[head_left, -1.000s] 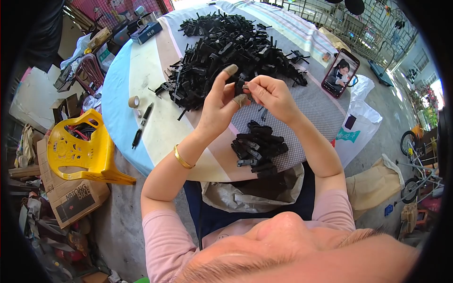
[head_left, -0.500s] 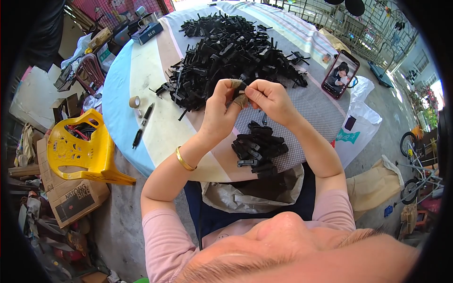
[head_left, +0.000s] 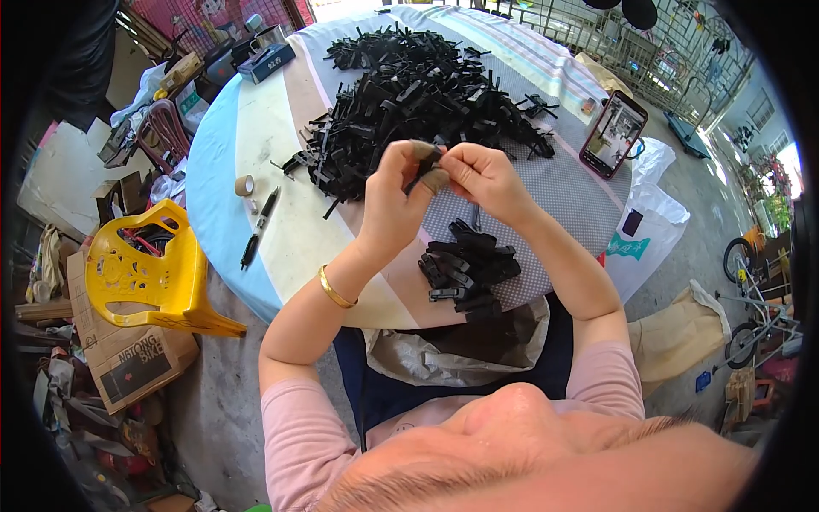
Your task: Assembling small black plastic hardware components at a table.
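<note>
Above the table, my left hand (head_left: 396, 192) and my right hand (head_left: 486, 181) meet fingertip to fingertip. Between them they pinch a small black plastic part (head_left: 431, 160), mostly covered by the fingers, so its exact kind does not show. Tan tape wraps the thumb and forefinger of my left hand. Just beyond the hands rises a large heap of loose black parts (head_left: 409, 94). On the near side, close to the table edge, lies a smaller pile of black clip-like pieces (head_left: 467, 264).
A striped cloth covers the round table (head_left: 230, 162). On it are a tape roll (head_left: 244, 185), a black marker (head_left: 259, 227), a dark box (head_left: 266, 62) and a propped phone (head_left: 614, 134). An open sack (head_left: 409, 358) lies across my lap. A yellow chair (head_left: 145, 273) stands left.
My hands stay in nearly the same place, with the fingers shifted slightly around the black part. The phone's picture has changed.
</note>
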Tool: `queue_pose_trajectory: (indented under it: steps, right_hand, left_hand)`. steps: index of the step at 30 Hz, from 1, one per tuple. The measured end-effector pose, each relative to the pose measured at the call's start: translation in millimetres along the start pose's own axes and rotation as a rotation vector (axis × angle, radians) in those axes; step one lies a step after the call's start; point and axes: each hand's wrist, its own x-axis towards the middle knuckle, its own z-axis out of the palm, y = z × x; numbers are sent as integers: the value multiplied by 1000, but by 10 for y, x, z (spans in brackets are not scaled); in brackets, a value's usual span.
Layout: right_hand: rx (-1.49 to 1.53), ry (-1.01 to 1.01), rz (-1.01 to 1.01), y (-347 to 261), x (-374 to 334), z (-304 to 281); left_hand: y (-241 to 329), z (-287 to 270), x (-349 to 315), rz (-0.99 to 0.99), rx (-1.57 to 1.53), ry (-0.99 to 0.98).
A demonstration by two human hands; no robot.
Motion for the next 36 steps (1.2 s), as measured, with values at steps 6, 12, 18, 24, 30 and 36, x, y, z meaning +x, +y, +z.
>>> queue_pose_trajectory:
  steps: [6,12,18,24,30,36]
  right_hand:
    - [-528,113,-412,-87,-20,-10]
    - [-417,79,-594,-111,-28,-30]
    - [-195,137,-120,-84,-19,-46]
    - [52,-44,163,-92,6,-137]
    - [-132,-29,123,-177,-30,-54]
    - [-101,-5,114,-124,-46,18]
  left_hand:
    - [-56,-200,129,-355,-966,84]
    - [-19,-146,91,-474,-778,-51]
    - [-25,-47,9,-248,-267,-224]
    - [-19,-18,28,-245,-290,-188]
    - [-67,-46,14,-235,-150,-114]
    - [-100,-31,-19,-132,-38,4]
